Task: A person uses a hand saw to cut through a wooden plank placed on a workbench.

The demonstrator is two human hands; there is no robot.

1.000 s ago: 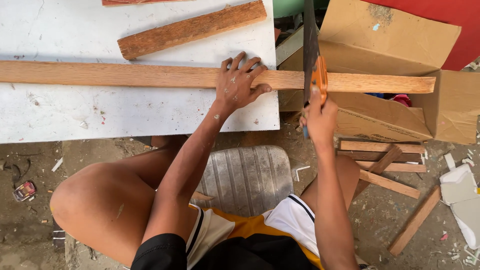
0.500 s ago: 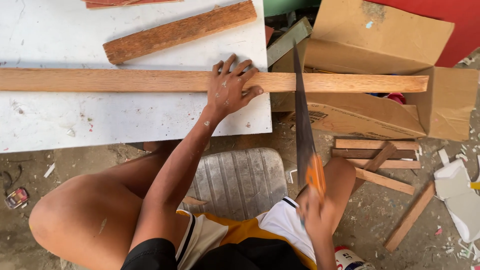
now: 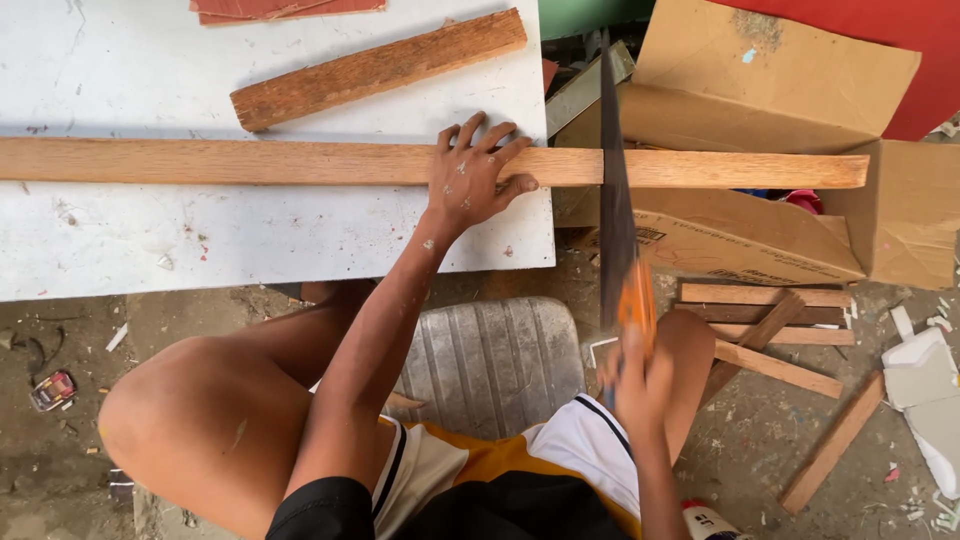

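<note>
The white, scuffed flat desk (image 3: 250,240) lies under and to the left of the left hand; past its right edge, beyond the right hand, stands an open brown cardboard box (image 3: 800,90). Across both runs the long, straight light-brown wooden batten (image 3: 250,162), flat on the desk with its right part jutting out unsupported over the box. It looks stiff and fairly light, rough enough not to slip, yet the overhang would likely flex or chatter, so the best hold is close to the cut, pressing down over the desk's edge. The left hand (image 3: 470,180) does just that, spread open, palm and fingers flat on the batten. A shorter, darker rough wooden block (image 3: 380,68) lies just above that hand. The dark-bladed handsaw with orange handle (image 3: 615,200) crosses the batten right of the left hand; the right hand (image 3: 640,385) is closed around its handle, near the person's knee.
</note>
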